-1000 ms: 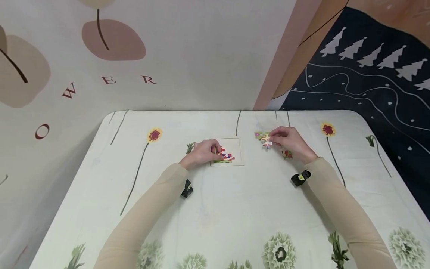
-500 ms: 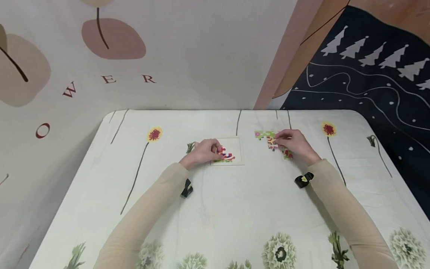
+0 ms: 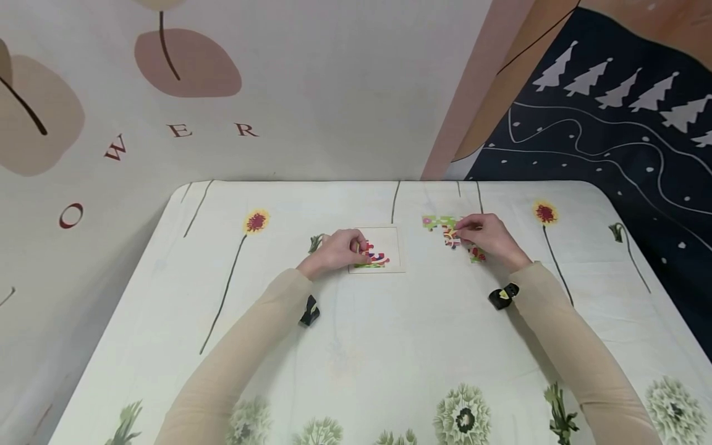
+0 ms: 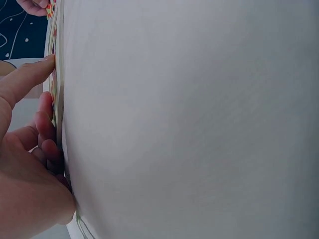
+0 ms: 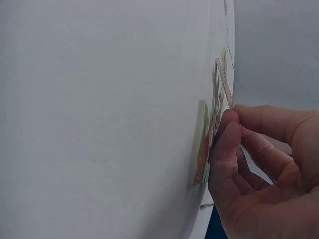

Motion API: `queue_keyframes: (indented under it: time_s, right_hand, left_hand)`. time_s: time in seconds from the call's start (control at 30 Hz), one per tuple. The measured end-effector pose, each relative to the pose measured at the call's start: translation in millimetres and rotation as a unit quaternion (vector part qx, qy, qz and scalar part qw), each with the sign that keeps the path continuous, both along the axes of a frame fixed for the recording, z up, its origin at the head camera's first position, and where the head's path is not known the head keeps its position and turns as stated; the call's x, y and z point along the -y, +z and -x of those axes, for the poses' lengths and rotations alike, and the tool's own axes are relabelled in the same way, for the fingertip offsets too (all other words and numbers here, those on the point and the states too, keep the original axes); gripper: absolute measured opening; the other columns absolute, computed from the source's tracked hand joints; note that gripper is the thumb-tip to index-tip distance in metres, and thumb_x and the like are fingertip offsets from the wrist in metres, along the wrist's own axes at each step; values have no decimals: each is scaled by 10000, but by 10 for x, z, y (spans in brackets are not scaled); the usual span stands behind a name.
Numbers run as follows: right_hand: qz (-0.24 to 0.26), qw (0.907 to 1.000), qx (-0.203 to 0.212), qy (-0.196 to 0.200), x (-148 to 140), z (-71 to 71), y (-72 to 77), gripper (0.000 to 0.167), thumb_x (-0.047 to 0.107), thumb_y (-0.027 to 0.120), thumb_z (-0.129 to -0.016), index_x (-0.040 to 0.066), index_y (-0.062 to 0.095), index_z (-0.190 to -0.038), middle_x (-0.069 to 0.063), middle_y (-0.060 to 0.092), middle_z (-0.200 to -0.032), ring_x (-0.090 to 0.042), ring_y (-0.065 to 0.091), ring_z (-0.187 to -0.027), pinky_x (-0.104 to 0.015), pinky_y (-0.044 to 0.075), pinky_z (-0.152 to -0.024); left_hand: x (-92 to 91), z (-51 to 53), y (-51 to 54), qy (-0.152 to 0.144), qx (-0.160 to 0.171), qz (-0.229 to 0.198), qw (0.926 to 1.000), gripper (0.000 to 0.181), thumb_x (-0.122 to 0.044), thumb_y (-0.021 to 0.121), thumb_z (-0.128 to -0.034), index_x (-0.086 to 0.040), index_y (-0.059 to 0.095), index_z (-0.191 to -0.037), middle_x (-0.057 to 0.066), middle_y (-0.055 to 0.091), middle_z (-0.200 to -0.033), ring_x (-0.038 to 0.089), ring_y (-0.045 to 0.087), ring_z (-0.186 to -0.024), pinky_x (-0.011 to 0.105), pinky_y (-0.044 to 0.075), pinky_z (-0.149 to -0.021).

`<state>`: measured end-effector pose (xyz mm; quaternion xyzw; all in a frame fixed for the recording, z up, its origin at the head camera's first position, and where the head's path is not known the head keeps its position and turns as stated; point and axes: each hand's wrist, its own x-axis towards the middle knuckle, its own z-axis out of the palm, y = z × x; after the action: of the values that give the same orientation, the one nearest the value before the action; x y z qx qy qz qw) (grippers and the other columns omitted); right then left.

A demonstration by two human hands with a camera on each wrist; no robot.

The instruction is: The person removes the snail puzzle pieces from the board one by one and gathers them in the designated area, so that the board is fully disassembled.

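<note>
My left hand [image 3: 336,248] rests on the left side of a shallow puzzle board [image 3: 389,240], thumb and fingertips touching its top. Several joined red, blue and green pieces [image 3: 378,258] lie in the board's lower left, partly hidden by the hand. In the left wrist view the thumb [image 4: 31,77] reaches onto the board, seen edge-on. My right hand [image 3: 489,238] pinches a thin jigsaw piece [image 5: 224,82] between thumb and fingers, tilted above the table. Under and beside that hand lie a red-and-green jigsaw piece [image 3: 476,254] and green pieces [image 3: 436,222].
A white cloth printed with flowers covers the table [image 3: 356,346]. Its far edge meets a pale wall hanging [image 3: 334,93]. A dark cloth with white trees [image 3: 601,136] hangs at the right. Black wrist cameras [image 3: 503,296] sit on both wrists.
My right hand has moved slightly right with the pinched piece, which now shows red and yellow; more of the green pieces shows. My left hand has stayed on the board.
</note>
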<state>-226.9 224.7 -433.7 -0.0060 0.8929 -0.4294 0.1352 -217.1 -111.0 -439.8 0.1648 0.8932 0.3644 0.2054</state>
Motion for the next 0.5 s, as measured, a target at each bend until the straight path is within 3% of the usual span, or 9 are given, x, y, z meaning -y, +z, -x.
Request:
queue_keyframes:
  time_s: [0.2,0.5]
  right_hand:
    - [-125,9999,14,29,-1,10,-1,238,106,571,-960,-38,643,-1136,-191,600,-1096,-258,534,-892,-288,442,-708]
    - [-203,9998,-22,-10,12,27,9,220,112,610,-944,-31,654,-1106,-173,608,-1030,-243,527,-817,-260,429,-634]
  left_hand:
    - [3,-2,-6,3,2,-67,10000,223,-193,765,-828,-86,592,-919,3,496,-731,159,455,-702,359,301,-774]
    - [8,11,-18,-9,-155,-40,9999,226,-200,774,-818,-88,598,-904,-21,505,-719,138,466,-693,410,261,-881]
